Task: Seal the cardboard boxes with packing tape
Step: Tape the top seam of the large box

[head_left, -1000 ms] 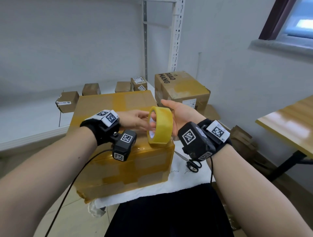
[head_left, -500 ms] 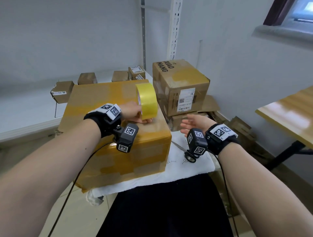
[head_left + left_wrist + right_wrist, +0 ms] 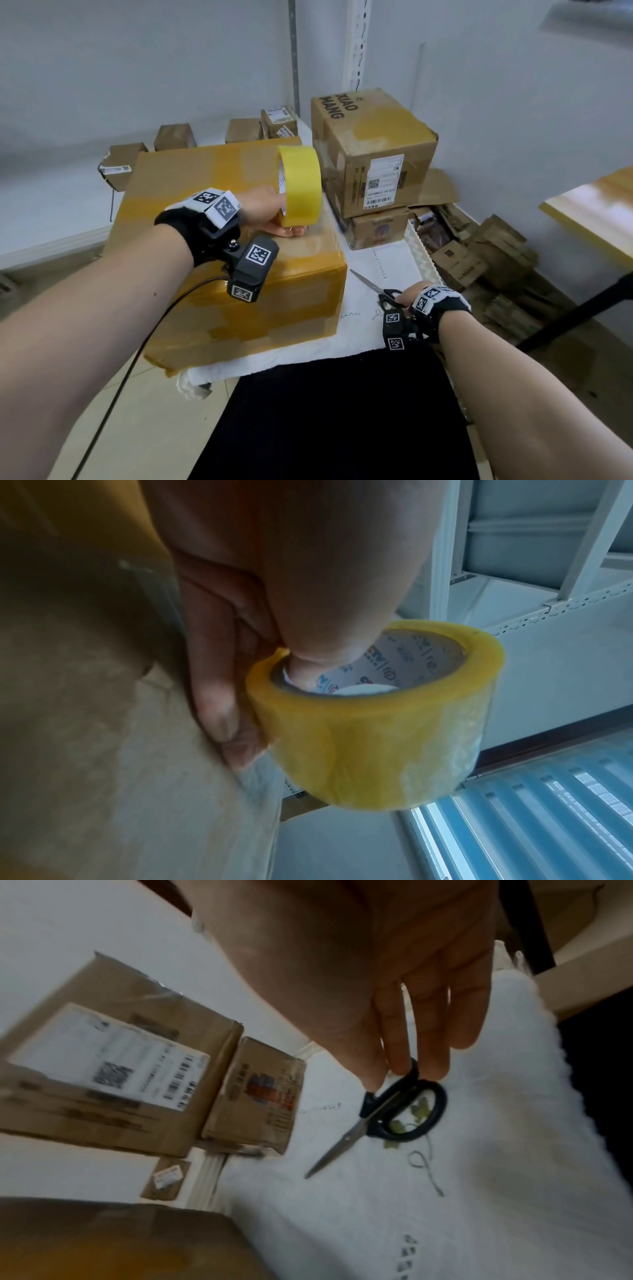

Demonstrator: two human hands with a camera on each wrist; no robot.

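Note:
A large cardboard box, much of it covered in yellowish tape, lies on a white cloth in front of me. My left hand holds a yellow tape roll upright on the box top near its right edge. In the left wrist view the thumb goes into the core of the roll and the fingers lie against its outside. My right hand reaches down to black-handled scissors lying shut on the cloth. Its straight fingertips touch the scissors' handle.
A brown box printed XIAO MANG stands on a smaller box just right of the large one. Small boxes sit on the white shelf behind. Flattened cartons pile up on the floor at right, beside a wooden table.
My right hand left the tape roll and dropped to the scissors on the cloth. My left hand now holds the roll alone, farther back on the box top.

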